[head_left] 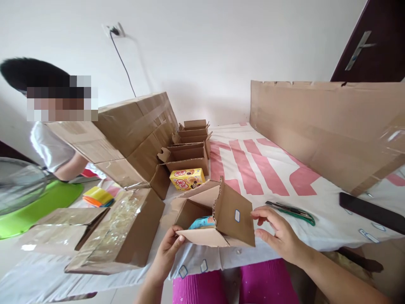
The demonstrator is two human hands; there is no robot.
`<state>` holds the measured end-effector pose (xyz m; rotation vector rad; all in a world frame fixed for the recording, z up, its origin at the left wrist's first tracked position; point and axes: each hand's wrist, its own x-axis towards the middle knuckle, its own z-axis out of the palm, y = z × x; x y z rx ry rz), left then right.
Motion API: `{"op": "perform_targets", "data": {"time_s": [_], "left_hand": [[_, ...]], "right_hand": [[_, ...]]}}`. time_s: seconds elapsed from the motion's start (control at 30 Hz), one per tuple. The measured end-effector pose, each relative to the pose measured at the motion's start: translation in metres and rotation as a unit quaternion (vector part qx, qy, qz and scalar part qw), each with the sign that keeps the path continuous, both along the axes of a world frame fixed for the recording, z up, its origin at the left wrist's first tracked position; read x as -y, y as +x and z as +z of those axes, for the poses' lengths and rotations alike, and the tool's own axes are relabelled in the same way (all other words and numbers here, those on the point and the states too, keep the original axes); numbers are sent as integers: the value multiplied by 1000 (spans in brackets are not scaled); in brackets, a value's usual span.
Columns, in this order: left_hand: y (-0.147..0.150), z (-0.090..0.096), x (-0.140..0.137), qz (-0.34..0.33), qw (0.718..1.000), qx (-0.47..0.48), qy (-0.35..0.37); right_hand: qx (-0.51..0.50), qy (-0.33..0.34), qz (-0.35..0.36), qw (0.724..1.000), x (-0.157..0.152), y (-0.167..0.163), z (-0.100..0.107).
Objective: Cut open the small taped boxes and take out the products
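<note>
Your left hand (171, 245) pinches the near flap (202, 238) of the box (230, 211) lying crosswise between your hands; your right hand (278, 235), thumb and fingers parted, is at its right edge. The flap partly hides a blue pack (202, 222) inside, nearer your left. Beyond: a cutter (294, 212) rightward, a yellow carton (187, 179), then open boxes (193, 154).

A dark door (387, 46), wall socket (114, 30) and cloth-draped table (325, 230) suggest a home.

Wears magenta legwear (267, 282) w/ sm. pale specks, forearms (335, 269) bare.
</note>
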<state>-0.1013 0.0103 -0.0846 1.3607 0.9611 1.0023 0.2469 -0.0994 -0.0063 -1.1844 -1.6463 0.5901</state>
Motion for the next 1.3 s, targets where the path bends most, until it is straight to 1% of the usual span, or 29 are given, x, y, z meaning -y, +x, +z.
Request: {"op": "perform_targets", "data": {"time_s": [0.1, 0.17, 0.27, 0.37, 0.5, 0.6, 0.73, 0.83, 0.87, 0.9, 0.97, 1.0, 1.03, 1.07, 1.13, 1.2, 1.27, 1.3], "left_hand": [[6, 10, 3, 1, 998, -50, 37], [10, 15, 5, -3, 996, -76, 52], [14, 18, 9, -3, 993, -98, 68], [14, 18, 11, 1, 991, -112, 78], [15, 19, 10, 6, 989, -125, 84], [16, 19, 10, 10, 987, -139, 81], [17, 21, 11, 29, 983, -162, 84], [17, 24, 10, 18, 980, -183, 78], [17, 25, 10, 19, 979, -188, 76], [18, 25, 9, 21, 978, -194, 77], [18, 24, 9, 30, 975, -204, 88], [18, 23, 8, 32, 973, -207, 97], [18, 22, 8, 33, 972, -210, 105], [17, 21, 8, 36, 971, -212, 109], [16, 21, 8, 37, 970, -215, 108], [16, 22, 8, 29, 969, -224, 104], [16, 22, 6, 16, 967, -232, 106], [17, 22, 5, 12, 966, -235, 110]], "right_hand": [[-93, -76, 12, 993, -7, -6, -1], [-143, -109, -1, 984, -13, -10, -3], [-190, -140, -25, 971, -18, -13, -7], [-209, -159, -19, 965, -19, -12, -12], [-203, -157, -11, 966, -19, -9, -14], [-170, -132, -30, 976, -17, -8, -10], [-96, -94, -70, 988, -12, -10, -5], [-52, -75, -93, 991, -9, -5, -7], [-43, -67, -116, 990, -8, 2, -9], [-36, -62, -154, 985, -7, 12, -12], [-28, -64, -260, 963, -4, 44, -17], [-24, -72, -319, 945, -2, 65, -20], [-20, -82, -362, 928, 3, 89, -23], [-14, -94, -400, 912, 9, 115, -26], [7, -136, -475, 869, 28, 165, -32], [37, -200, -530, 823, 53, 203, -40], [70, -261, -557, 785, 79, 227, -50], [87, -285, -563, 771, 90, 233, -54]]}}
